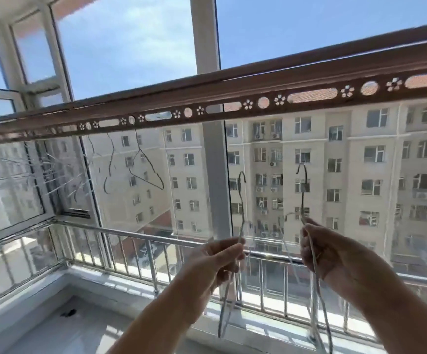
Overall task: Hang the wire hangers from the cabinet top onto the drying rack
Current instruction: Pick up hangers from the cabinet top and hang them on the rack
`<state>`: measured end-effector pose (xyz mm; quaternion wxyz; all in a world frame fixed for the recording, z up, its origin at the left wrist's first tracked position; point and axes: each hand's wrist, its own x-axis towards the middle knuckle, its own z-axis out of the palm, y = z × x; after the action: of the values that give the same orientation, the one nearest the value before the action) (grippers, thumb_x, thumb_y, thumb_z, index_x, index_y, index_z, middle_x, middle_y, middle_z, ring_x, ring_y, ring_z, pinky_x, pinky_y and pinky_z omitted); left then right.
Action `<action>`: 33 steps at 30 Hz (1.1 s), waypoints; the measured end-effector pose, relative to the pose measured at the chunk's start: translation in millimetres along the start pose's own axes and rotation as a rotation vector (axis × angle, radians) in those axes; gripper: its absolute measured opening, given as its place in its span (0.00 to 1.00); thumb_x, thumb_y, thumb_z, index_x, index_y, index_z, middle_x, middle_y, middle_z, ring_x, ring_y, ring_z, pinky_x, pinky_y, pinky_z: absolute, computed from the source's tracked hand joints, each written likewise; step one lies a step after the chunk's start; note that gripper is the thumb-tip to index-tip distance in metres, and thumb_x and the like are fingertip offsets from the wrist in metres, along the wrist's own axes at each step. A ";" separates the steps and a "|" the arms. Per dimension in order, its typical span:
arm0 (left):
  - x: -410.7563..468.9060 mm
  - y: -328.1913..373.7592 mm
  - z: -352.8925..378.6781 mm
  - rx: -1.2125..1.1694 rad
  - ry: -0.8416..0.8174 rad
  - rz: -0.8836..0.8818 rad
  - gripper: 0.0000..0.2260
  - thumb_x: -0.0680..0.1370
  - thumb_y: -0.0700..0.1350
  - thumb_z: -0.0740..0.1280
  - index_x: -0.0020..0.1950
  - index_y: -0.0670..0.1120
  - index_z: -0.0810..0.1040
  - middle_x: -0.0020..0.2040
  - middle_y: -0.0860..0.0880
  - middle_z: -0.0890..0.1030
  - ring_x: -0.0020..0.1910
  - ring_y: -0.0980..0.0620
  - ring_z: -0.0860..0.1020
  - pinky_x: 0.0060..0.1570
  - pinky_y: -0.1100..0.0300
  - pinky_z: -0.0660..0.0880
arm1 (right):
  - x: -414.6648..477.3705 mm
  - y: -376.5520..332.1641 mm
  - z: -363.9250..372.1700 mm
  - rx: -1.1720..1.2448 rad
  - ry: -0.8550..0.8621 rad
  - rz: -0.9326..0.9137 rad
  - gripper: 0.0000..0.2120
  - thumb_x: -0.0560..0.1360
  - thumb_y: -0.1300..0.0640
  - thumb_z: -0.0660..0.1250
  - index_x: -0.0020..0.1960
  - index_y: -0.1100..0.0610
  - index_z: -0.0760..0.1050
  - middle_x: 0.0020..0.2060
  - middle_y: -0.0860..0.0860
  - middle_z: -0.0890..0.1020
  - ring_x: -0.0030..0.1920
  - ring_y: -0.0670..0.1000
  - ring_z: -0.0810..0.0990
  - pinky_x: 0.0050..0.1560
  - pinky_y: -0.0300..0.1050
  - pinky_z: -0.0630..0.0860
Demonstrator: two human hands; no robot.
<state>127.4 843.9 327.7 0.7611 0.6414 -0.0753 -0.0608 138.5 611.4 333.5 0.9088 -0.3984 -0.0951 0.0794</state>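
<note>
So the person is standing at the balcony window holding a wire hanger in each hand, hooks pointing up. The left hand is pinching the neck of the left hanger with its fingers closed on the wire, and the right hand is doing the same, fingers clamped on the right hanger, maybe with a second one bunched in there, hard to tell. Both hangers are running roughly vertical, bodies dangling below the hands towards the railing. The drying rack rail, the brown one with the flower cut-outs, is sitting above and a bit beyond both hooks, slanting up to the right. A few hung hangers are already dangling from its left stretch. The right hook is looking slightly higher and closer to the rail, so I'm guessing that hand is going first: straight up and over, into a slot right of the ones already hanging. The cabinet top isn't in view.
</note>
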 end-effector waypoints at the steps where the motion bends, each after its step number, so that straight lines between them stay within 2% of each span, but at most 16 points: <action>1: -0.2 8.7 -14.2 -0.003 0.020 0.017 0.09 0.70 0.41 0.71 0.49 0.43 0.84 0.37 0.49 0.82 0.32 0.56 0.75 0.35 0.63 0.69 | 10.3 6.6 14.8 -0.011 -0.028 0.002 0.31 0.38 0.61 0.84 0.42 0.60 0.82 0.31 0.53 0.79 0.28 0.48 0.77 0.28 0.37 0.77; 6: 16.5 52.4 -64.0 -0.022 0.106 0.102 0.14 0.66 0.43 0.72 0.50 0.41 0.83 0.36 0.49 0.83 0.32 0.56 0.75 0.35 0.64 0.72 | 61.9 27.5 77.9 -0.070 -0.084 0.008 0.23 0.49 0.63 0.80 0.43 0.60 0.80 0.28 0.52 0.79 0.27 0.46 0.77 0.26 0.36 0.76; 8: 28.3 68.3 -73.7 -0.047 0.118 0.143 0.15 0.65 0.42 0.72 0.50 0.41 0.83 0.36 0.49 0.82 0.32 0.56 0.75 0.33 0.65 0.72 | 81.0 30.1 100.1 -0.113 -0.093 -0.001 0.16 0.57 0.64 0.75 0.45 0.61 0.79 0.27 0.51 0.79 0.25 0.45 0.77 0.26 0.34 0.75; 10: 41.1 83.3 -79.2 -0.073 0.135 0.182 0.14 0.66 0.42 0.71 0.50 0.41 0.83 0.35 0.49 0.82 0.31 0.56 0.75 0.32 0.65 0.71 | 100.3 30.1 118.5 -0.145 -0.092 -0.015 0.10 0.64 0.65 0.67 0.45 0.61 0.78 0.27 0.50 0.78 0.24 0.44 0.76 0.25 0.33 0.74; 13: 63.4 101.3 -84.3 -0.103 0.211 0.236 0.08 0.71 0.40 0.70 0.49 0.42 0.82 0.34 0.51 0.82 0.29 0.58 0.76 0.30 0.66 0.71 | 133.4 28.8 136.5 -0.189 -0.101 -0.021 0.06 0.71 0.66 0.64 0.46 0.60 0.78 0.26 0.50 0.78 0.24 0.43 0.76 0.26 0.33 0.74; 15: 78.3 110.5 -89.2 -0.131 0.264 0.261 0.06 0.73 0.40 0.69 0.49 0.42 0.82 0.33 0.52 0.82 0.29 0.59 0.76 0.28 0.67 0.70 | 155.0 27.1 146.1 -0.210 -0.090 -0.017 0.06 0.72 0.66 0.64 0.47 0.61 0.78 0.26 0.50 0.78 0.25 0.43 0.75 0.28 0.34 0.73; 18: 100.3 120.8 -102.2 -0.153 0.320 0.288 0.05 0.73 0.40 0.69 0.47 0.42 0.82 0.31 0.52 0.82 0.29 0.58 0.76 0.27 0.67 0.70 | 187.3 25.9 159.9 -0.225 -0.071 -0.014 0.05 0.72 0.66 0.65 0.43 0.58 0.78 0.25 0.49 0.78 0.25 0.43 0.73 0.29 0.34 0.71; 22: 125.6 131.2 -124.7 -0.129 0.358 0.313 0.05 0.74 0.41 0.69 0.47 0.43 0.82 0.32 0.53 0.82 0.31 0.57 0.76 0.27 0.66 0.70 | 222.5 23.9 177.1 -0.241 -0.076 -0.017 0.05 0.73 0.66 0.65 0.41 0.58 0.77 0.23 0.48 0.77 0.25 0.43 0.72 0.30 0.34 0.70; 26: 145.8 138.5 -142.7 -0.129 0.369 0.317 0.06 0.74 0.41 0.69 0.49 0.43 0.82 0.35 0.51 0.81 0.33 0.57 0.76 0.28 0.66 0.70 | 245.7 23.9 190.3 -0.265 -0.085 -0.052 0.04 0.73 0.66 0.65 0.42 0.60 0.77 0.28 0.50 0.76 0.30 0.45 0.71 0.29 0.33 0.70; 29: 160.6 140.2 -155.0 -0.123 0.371 0.302 0.07 0.74 0.42 0.69 0.51 0.43 0.81 0.36 0.52 0.81 0.36 0.56 0.75 0.30 0.65 0.70 | 263.3 26.3 197.2 -0.272 -0.073 -0.071 0.04 0.73 0.66 0.66 0.43 0.59 0.77 0.31 0.50 0.76 0.30 0.45 0.72 0.28 0.33 0.72; 33: 176.3 139.4 -168.0 -0.132 0.338 0.271 0.08 0.74 0.42 0.69 0.51 0.42 0.81 0.38 0.50 0.81 0.37 0.55 0.75 0.32 0.64 0.69 | 277.7 33.0 199.2 -0.269 -0.034 -0.074 0.05 0.73 0.67 0.64 0.44 0.59 0.77 0.32 0.51 0.74 0.31 0.45 0.70 0.32 0.35 0.69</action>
<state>332.1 996.6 443.7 0.8043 0.5753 -0.0280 0.1457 358.4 835.9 471.9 0.8476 -0.5117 -0.1347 0.0391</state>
